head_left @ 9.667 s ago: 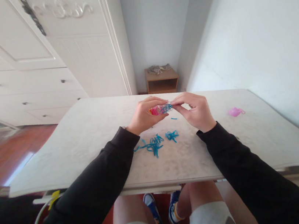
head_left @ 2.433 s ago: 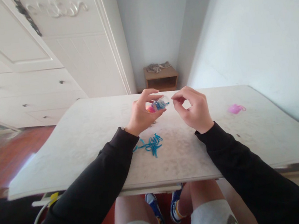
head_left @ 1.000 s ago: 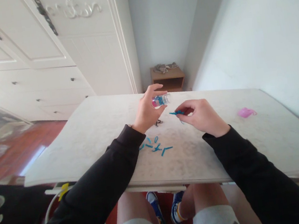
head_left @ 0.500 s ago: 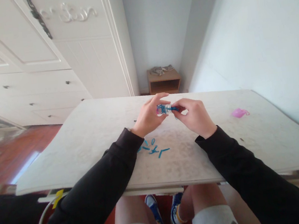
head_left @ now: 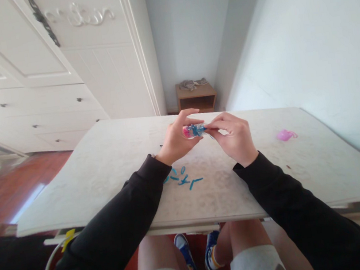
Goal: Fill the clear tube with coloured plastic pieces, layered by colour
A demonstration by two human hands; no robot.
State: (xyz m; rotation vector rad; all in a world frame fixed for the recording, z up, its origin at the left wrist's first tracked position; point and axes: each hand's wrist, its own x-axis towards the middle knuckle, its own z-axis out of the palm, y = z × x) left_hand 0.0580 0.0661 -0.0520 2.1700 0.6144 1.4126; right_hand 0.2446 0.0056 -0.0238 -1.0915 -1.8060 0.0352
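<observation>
Above the far middle of the table, my left hand [head_left: 177, 137] is wrapped round a small clear bottle [head_left: 193, 131] lying on its side in the grip. Pink and blue bits show through its wall. Its mouth points right, toward my right hand [head_left: 234, 136], which pinches a small blue piece at the opening; the fingertips hide most of that piece. Nearer to me, several small blue bands [head_left: 184, 180], some looped and some straight-looking, lie scattered on the tabletop. My left sleeve covers part of that group.
A pink pouch-like item [head_left: 286, 134] lies on the white table [head_left: 105, 176] to the right. A small dark speck sits closer in. Beyond the table stand a wooden nightstand [head_left: 196, 91] with cloth on top and a white wardrobe [head_left: 111, 73]. A wall borders the right side.
My right fingers have pulled back slightly from the bottle's mouth, with less blue showing at their tips. The bottle has turned a little, showing more pink. The blue bands lie as before.
</observation>
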